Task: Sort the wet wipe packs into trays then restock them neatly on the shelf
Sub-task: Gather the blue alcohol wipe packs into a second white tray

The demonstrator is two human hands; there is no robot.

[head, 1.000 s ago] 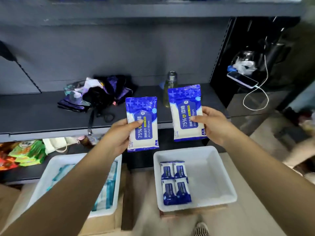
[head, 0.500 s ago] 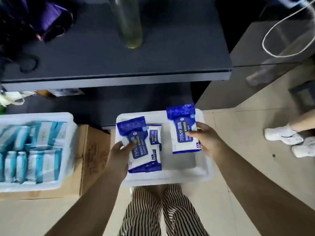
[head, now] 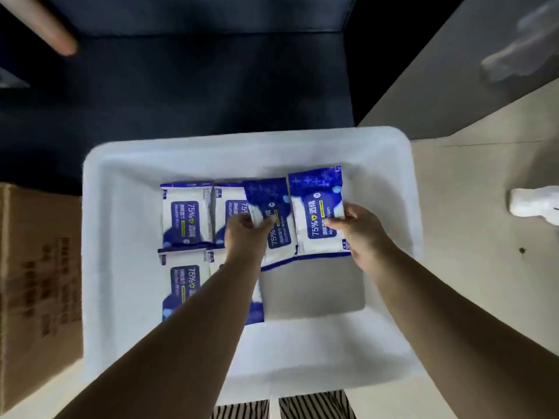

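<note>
A white tray lies below me with several blue-and-white alcohol wipe packs flat in its left half. My left hand pinches one pack by its left edge, low over the tray's middle. Beside it, my right hand grips a second pack at its right edge. The two held packs lie side by side, edges touching. Two resting packs sit at the tray's back left, and another lies in front; my left forearm covers part of a further one.
A brown cardboard box stands left of the tray. A dark shelf base runs along the back. Tiled floor lies to the right, with another person's white shoe at the edge. My striped trousers show at the bottom.
I have bent down from shelf height to the tray. Both hands brought their packs down from in front of the shelf to just above the tray floor, beside the packs lying there.
</note>
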